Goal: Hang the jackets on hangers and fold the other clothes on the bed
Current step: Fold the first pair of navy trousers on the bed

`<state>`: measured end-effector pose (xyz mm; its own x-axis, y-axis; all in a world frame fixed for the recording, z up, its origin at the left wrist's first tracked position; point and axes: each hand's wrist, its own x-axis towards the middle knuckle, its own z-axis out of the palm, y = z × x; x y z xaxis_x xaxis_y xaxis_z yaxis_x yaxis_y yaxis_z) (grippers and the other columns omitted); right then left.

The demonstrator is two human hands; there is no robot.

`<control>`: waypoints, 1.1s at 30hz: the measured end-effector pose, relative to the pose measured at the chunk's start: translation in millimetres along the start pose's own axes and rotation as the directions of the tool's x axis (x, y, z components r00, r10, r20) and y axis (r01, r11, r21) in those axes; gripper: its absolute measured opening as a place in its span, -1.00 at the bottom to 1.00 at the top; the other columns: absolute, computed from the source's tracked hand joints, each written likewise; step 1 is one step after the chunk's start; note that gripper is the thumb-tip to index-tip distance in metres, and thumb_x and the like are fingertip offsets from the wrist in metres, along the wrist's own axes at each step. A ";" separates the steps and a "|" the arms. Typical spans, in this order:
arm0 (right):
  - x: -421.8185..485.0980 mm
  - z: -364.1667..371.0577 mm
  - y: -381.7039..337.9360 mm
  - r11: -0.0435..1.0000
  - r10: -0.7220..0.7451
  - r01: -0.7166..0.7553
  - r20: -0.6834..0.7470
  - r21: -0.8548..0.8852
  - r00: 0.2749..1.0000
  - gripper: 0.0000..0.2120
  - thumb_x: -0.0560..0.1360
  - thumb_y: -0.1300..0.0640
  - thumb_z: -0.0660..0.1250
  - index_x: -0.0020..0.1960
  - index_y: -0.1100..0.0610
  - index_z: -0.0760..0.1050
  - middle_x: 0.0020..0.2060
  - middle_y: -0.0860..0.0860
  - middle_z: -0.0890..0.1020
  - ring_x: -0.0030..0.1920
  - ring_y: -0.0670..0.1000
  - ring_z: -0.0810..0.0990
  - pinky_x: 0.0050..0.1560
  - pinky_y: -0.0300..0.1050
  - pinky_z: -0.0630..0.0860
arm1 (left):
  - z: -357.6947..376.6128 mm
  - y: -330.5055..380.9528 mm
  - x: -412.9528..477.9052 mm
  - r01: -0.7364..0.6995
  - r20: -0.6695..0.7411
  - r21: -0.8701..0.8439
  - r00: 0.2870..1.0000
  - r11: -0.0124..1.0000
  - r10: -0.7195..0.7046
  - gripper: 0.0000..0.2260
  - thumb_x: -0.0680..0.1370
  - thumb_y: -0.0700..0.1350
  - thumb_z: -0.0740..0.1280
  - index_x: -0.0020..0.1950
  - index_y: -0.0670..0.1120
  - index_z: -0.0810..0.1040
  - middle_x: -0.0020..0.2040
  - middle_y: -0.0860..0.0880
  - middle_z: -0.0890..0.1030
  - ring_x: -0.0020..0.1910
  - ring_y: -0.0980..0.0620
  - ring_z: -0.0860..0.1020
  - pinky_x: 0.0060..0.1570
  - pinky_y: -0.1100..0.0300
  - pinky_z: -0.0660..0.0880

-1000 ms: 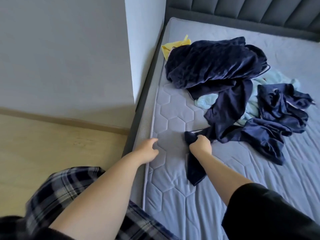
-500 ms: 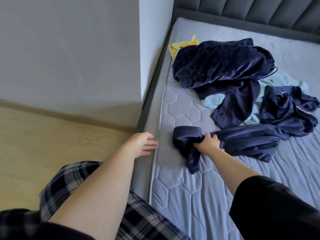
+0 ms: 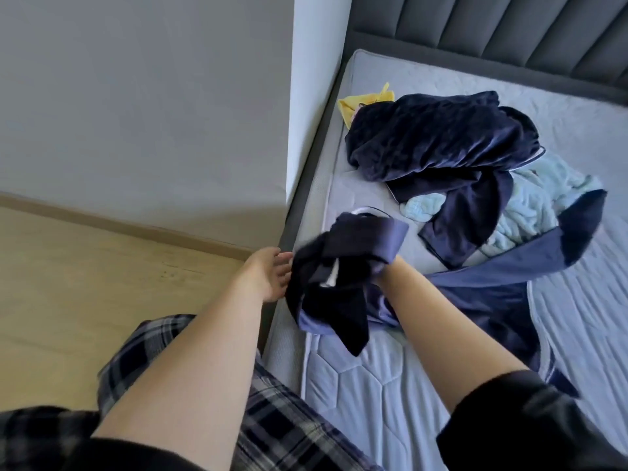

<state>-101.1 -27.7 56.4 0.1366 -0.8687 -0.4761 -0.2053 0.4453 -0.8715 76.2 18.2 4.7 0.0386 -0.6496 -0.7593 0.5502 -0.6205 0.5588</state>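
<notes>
My right hand [image 3: 384, 266] grips a navy satin garment [image 3: 343, 266] and holds its bunched end up above the mattress edge; the fabric covers most of the hand. The rest of that garment trails right across the bed [image 3: 509, 294]. My left hand [image 3: 268, 273] hovers open beside the bunch, fingers spread, close to the cloth. Further back lie a dark blue velvet garment [image 3: 438, 137], a light blue fuzzy piece [image 3: 530, 205] and a yellow cloth [image 3: 360, 103].
The grey quilted mattress [image 3: 390, 385] fills the right side, with a padded grey headboard [image 3: 492, 28] behind. A white wall corner [image 3: 316, 96] stands at the bed's left edge. Wooden floor [image 3: 85, 283] lies to the left. My plaid trousers [image 3: 272, 419] are at the bottom.
My right hand has lifted the navy satin garment off the mattress and pulled it toward me and to the left. My left hand has stayed open beside it.
</notes>
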 end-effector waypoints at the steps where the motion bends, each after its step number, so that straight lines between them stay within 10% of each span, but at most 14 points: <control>1: 14.0 -6.8 9.3 0.950 -0.054 0.021 -0.098 -0.312 0.994 -0.70 0.61 0.25 0.14 0.32 0.25 0.39 0.19 0.16 0.53 0.14 0.10 0.54 0.01 -0.21 0.49 | -2.6 -0.4 1.6 0.003 -0.025 0.011 1.000 1.000 -0.003 -0.73 0.66 -0.05 0.01 0.08 -0.11 0.46 -0.07 -0.10 0.60 -0.14 -0.04 0.55 -0.08 0.14 0.45; 3: 17.6 -22.8 28.2 0.576 -0.067 -0.116 -0.188 -0.809 0.980 -0.51 0.50 0.00 0.29 0.39 0.08 0.33 0.37 0.13 0.34 0.38 0.18 0.30 0.33 0.11 0.28 | -11.9 -3.5 2.0 0.008 -0.037 0.095 0.999 0.995 -0.005 -0.70 0.65 -0.04 0.00 0.26 -0.08 0.43 0.15 -0.12 0.58 0.13 -0.10 0.52 0.27 -0.03 0.31; 5: 19.5 -38.4 56.3 0.377 0.066 -0.249 -0.242 -0.892 0.968 -0.31 0.38 -0.19 0.35 0.44 -0.04 0.22 0.43 0.09 0.21 0.45 0.20 0.14 0.35 0.34 0.08 | -13.4 -6.8 1.4 0.017 -0.041 0.182 0.999 0.983 -0.009 -0.65 0.66 -0.03 0.01 0.36 -0.09 0.40 0.27 -0.12 0.53 0.28 -0.13 0.46 0.35 -0.08 0.23; 12: 13.6 -33.6 80.3 0.678 -0.021 -0.187 -0.274 -0.710 0.962 -0.65 0.50 0.16 0.25 0.21 0.33 0.43 0.13 0.26 0.56 0.13 0.23 0.54 0.05 0.02 0.45 | 6.1 -10.1 -9.5 -0.005 -0.020 0.169 1.000 0.986 0.009 -0.69 0.65 -0.04 0.06 0.31 -0.09 0.44 0.19 -0.09 0.55 0.05 -0.07 0.53 0.06 0.05 0.42; 15: 9.7 -15.5 37.2 0.980 0.045 -0.076 -0.174 -0.182 0.984 -0.82 0.49 0.26 0.24 0.05 0.31 0.50 -0.02 0.25 0.58 -0.04 0.17 0.57 -0.06 0.02 0.51 | 10.6 -4.6 -10.0 -0.145 -0.185 0.027 0.972 0.989 0.148 -0.79 0.61 -0.12 0.13 0.12 -0.13 0.52 -0.13 -0.07 0.56 -0.29 -0.01 0.46 -0.25 0.16 0.39; 20: 0.1 12.1 -70.3 0.914 -0.246 0.289 -0.176 0.286 0.953 -0.91 0.44 0.22 0.29 -0.19 0.21 0.39 -0.28 0.11 0.44 -0.24 0.06 0.44 -0.24 -0.07 0.40 | 11.2 6.7 -14.8 -0.312 -0.030 -0.221 0.949 0.924 0.314 -0.76 0.63 -0.11 0.11 -0.19 -0.03 0.47 -0.47 0.02 0.53 -0.40 0.04 0.44 -0.37 0.22 0.31; 27: 13.7 1.0 -29.3 0.938 -0.331 0.258 -0.384 -0.230 0.862 -0.68 0.55 0.04 0.25 0.26 0.12 0.35 0.03 -0.03 0.36 0.02 0.00 0.37 0.00 -0.18 0.28 | 4.8 -4.1 -11.9 -0.299 0.057 0.176 0.954 0.938 0.294 -0.71 0.65 -0.10 0.12 0.38 0.01 0.38 0.27 -0.05 0.48 0.28 -0.06 0.45 0.15 0.04 0.44; 33: -16.5 17.3 83.3 0.966 -0.101 0.112 0.059 -0.231 0.993 -0.61 0.49 0.13 0.40 0.28 0.19 0.43 0.07 0.10 0.59 0.07 0.01 0.57 0.08 -0.23 0.46 | 13.0 -11.0 -19.2 -0.247 0.020 0.503 0.961 0.828 0.275 -0.69 0.63 -0.21 0.15 0.36 -0.19 0.41 0.32 -0.14 0.47 0.28 -0.14 0.45 0.34 -0.02 0.34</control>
<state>-103.6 27.5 -10.4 0.2140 -0.8949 -0.3915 -0.4072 0.2826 -0.8685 58.6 31.8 17.4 0.1719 -0.8035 -0.5700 0.0263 -0.5747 0.8180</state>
